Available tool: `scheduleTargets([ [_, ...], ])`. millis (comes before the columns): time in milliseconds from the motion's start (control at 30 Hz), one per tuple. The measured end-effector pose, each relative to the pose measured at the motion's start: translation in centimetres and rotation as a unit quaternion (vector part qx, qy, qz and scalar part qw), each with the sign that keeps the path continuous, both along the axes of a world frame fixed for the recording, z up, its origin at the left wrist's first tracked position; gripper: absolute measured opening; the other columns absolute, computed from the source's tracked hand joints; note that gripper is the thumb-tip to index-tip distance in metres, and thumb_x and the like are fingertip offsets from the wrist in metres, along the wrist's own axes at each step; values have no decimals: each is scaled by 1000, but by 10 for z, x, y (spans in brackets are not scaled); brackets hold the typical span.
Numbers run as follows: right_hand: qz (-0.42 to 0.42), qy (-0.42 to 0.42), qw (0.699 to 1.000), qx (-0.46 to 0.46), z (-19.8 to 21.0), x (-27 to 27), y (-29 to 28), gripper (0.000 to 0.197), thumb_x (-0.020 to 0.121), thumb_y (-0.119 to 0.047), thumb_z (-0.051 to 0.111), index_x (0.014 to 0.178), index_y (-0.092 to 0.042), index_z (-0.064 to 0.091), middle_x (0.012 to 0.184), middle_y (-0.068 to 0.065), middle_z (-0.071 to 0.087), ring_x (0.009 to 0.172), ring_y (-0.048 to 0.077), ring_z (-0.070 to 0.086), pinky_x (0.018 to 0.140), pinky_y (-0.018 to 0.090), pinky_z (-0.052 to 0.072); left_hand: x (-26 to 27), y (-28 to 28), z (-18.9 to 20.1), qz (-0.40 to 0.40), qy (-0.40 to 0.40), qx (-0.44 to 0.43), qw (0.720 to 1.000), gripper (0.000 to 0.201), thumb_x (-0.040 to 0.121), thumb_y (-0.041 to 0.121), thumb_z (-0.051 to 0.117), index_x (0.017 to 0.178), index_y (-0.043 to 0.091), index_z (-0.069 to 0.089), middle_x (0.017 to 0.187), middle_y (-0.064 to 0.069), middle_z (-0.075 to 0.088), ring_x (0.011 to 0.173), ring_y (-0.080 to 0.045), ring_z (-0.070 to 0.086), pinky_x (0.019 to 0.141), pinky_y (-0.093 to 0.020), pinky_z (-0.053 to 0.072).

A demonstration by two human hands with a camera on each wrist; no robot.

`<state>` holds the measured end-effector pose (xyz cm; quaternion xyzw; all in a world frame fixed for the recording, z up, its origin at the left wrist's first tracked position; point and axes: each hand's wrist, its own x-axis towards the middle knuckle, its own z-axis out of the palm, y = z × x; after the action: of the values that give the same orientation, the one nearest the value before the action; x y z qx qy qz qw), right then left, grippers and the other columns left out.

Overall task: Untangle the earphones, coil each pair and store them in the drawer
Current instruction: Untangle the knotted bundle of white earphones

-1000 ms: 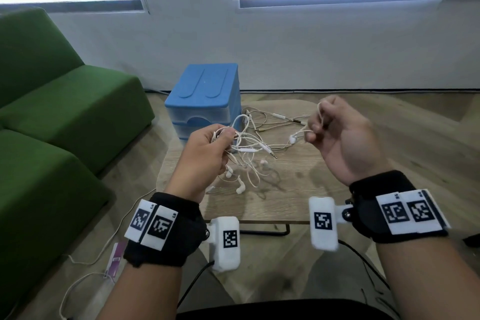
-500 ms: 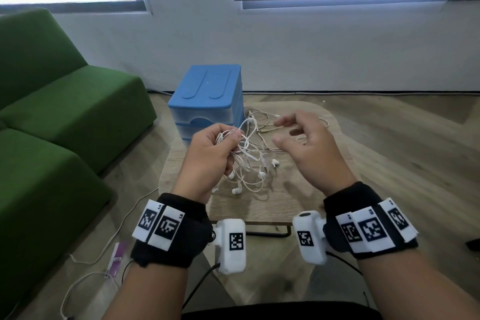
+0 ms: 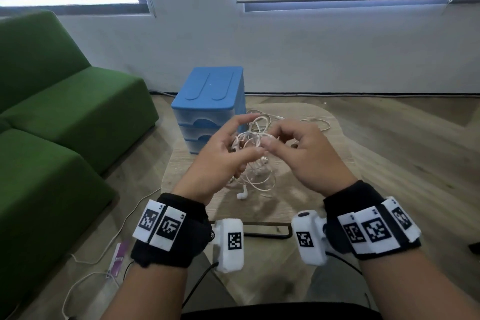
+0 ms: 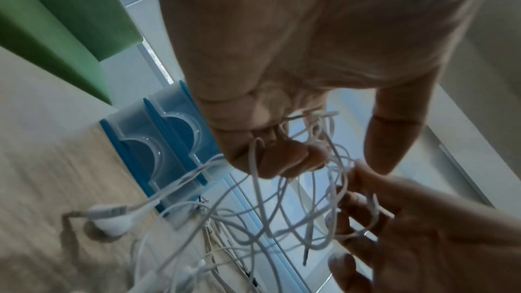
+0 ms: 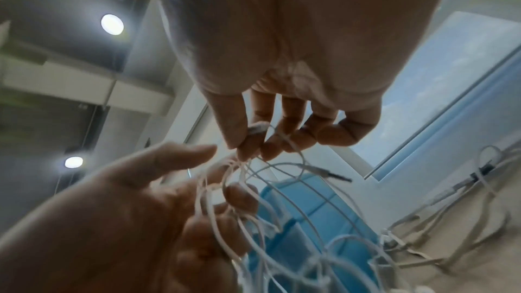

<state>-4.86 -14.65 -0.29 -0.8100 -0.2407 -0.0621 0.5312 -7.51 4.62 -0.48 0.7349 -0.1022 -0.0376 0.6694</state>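
Left hand [image 3: 220, 161] fingers curled, right hand [image 3: 309, 161] pinching, fingertips meeting

White earphones [image 3: 255, 163], a blue drawer unit [image 3: 210, 101], a green sofa [image 3: 59, 117], black wristbands [image 3: 179, 231] with black-and-white square-patterned tags.

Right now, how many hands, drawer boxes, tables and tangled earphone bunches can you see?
Hands: 2, left hand and right hand
Blue drawer box: 1
Wooden table: 1
Tangled earphone bunch: 1
Total: 5
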Motion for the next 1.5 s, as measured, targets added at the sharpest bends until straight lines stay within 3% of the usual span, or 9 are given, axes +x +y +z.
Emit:
scheduleTargets([
  [200, 5, 113, 982, 152, 23, 2, -14, 26, 91, -28, 64, 67, -20, 63, 72, -1, 62, 72, 9, 53, 68, 22, 40, 3, -7, -6, 104, -34, 31, 994, 15, 95, 25, 75, 84, 16, 71, 72, -7, 64, 58, -2, 46, 54, -16, 38],
  [433, 37, 195, 939, 280, 33, 2, -28, 28, 103, -27, 49, 77, -19, 53, 71, -2, 56, 73, 12, 49, 68, 31, 32, 4, -3, -10, 133, -15, 42, 990, 21, 94, 34, 76, 83, 16, 70, 68, 5, 56, 60, -22, 34, 48, -26, 30],
  [700, 94, 219, 914, 328, 32, -4, -28, 32, 100, -20, 53, 111, 5, 69, 51, 0, 21, 63, 30, 14, 67, 32, 30, 4, -8, -8, 121, -15, 60, 991, 20, 93, 31, 76, 83, 15, 70, 64, 16, 57, 54, 1, 43, 59, -24, 37],
  [800, 112, 214, 900, 363, 34, -7, -26, 37, 104, -11, 42, 134, 3, 58, 52, -2, 41, 67, 37, 9, 70, 32, 35, 4, -9, -9, 120, -17, 76, 990, 21, 91, 35, 77, 85, 16, 71, 64, 14, 56, 58, -4, 45, 61, -26, 38],
  [867, 113, 186, 895, 390, 36, -7, -27, 38, 106, -7, 35, 140, -4, 53, 67, -5, 63, 66, 32, 32, 75, 31, 43, 5, -9, -12, 116, -16, 89, 989, 24, 89, 38, 79, 85, 16, 70, 69, 9, 58, 64, -9, 48, 64, -30, 42],
  [967, 126, 167, 876, 434, 41, -5, -31, 33, 106, -7, 35, 125, -16, 61, 97, 7, 72, 97, 26, 66, 84, 35, 47, 6, -6, -16, 110, -8, 99, 989, 24, 88, 39, 80, 84, 17, 70, 70, 4, 57, 65, -12, 48, 65, -35, 43],
  [1133, 157, 156, 840, 496, 45, 0, -38, 15, 90, -3, 41, 86, -12, 52, 150, 19, 53, 143, 32, 48, 110, 47, 37, 6, -5, -15, 103, 8, 101, 989, 20, 90, 35, 79, 81, 18, 71, 62, 10, 52, 54, -7, 41, 59, -30, 38],
  [1300, 122, 97, 825, 543, 44, 4, -43, 8, 65, -14, 45, 59, -12, 49, 150, 25, 50, 149, 30, 38, 108, 43, 28, 3, -7, -14, 87, 19, 115, 989, 19, 91, 35, 77, 84, 18, 73, 65, 11, 54, 56, -5, 44, 60, -28, 37],
  [1500, 7, 125, 873, 471, 25, 14, -46, 18, 74, -17, 49, 62, -16, 35, 119, 19, 70, 122, 22, 62, 100, 40, 37, 1, -10, -10, 114, 5, 105, 988, 20, 92, 33, 76, 82, 16, 73, 73, 1, 62, 69, -11, 52, 67, -31, 43],
])
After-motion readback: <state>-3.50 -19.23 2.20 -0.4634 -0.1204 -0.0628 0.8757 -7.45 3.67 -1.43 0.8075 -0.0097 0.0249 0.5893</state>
